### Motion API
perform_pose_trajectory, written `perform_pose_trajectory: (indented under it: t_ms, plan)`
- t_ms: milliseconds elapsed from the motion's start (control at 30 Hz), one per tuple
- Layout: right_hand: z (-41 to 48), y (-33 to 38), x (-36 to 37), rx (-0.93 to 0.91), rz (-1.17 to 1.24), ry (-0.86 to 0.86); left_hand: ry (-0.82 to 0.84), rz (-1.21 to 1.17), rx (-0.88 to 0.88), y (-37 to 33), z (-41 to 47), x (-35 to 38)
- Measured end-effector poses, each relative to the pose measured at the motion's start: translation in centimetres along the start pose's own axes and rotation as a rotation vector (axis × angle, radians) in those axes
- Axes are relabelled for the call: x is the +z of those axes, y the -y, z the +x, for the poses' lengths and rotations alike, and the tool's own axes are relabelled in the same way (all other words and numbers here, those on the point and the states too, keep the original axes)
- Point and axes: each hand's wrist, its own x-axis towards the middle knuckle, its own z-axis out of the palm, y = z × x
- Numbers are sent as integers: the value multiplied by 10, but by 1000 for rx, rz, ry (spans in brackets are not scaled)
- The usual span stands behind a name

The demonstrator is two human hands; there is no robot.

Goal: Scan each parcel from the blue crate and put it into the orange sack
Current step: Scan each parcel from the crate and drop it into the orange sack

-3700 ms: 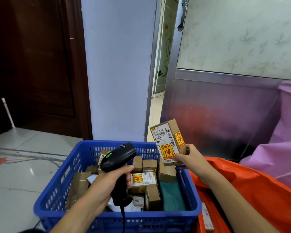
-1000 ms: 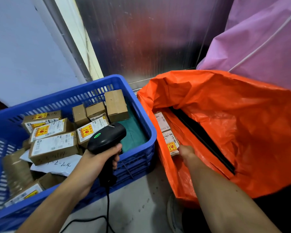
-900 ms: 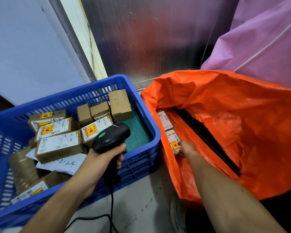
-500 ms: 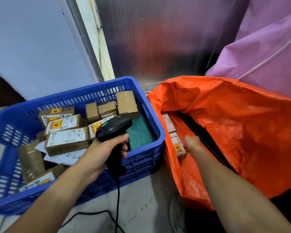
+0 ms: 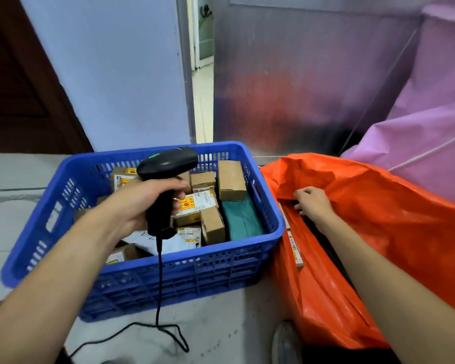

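While the left hand (image 5: 145, 203) curls its fingers and thumb round the grip of a black barcode scanner (image 5: 168, 164), holding it upright above the blue crate (image 5: 195, 274) with its head aimed toward the far right, the right hand (image 5: 313, 203) hovers palm down over the mouth of the orange sack (image 5: 378, 232). Its fingers are loosely bent and slightly spread, with nothing visible in them, and its fingertips reach the dark slit of the opening. The scanner's cable (image 5: 158, 285) drops from the base of the grip, crosses in front of the crate's near wall and loops on the pale floor (image 5: 221, 324). Inside the crate lie many cardboard parcels (image 5: 212, 225), jumbled at different angles, several bearing white labels and yellow-and-red stickers. A plain brown box (image 5: 231, 181) stands in the far right corner, and a flat green packet (image 5: 242, 219) lies along the right wall just in front of it. Within the sack, close to the edge that presses against the crate, sit two labelled parcels: the farther labelled box (image 5: 284, 218) and the nearer labelled box (image 5: 296, 248), both seen edge-on. Behind the crate stand a pale wall (image 5: 121, 74) and a dark wooden door (image 5: 24, 88); behind the sack, a metal door panel (image 5: 300, 88) and a purple sack (image 5: 431, 114). A shoe toe (image 5: 284, 342) shows at the bottom.
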Motion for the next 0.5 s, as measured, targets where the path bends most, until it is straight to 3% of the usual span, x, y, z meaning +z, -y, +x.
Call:
perform_pose_trajectory:
  t_ms: [133,267,500]
  plan:
    - [-31,47,13,-133,-174,22,-64,-12,115,-12,-4,-32]
    - [-50,71,40,-276,-420,150,-73,-25,164,-18,-3,-57]
    - [-68,71,100,-497,-752,307,-100,21,184,-11,6,-63]
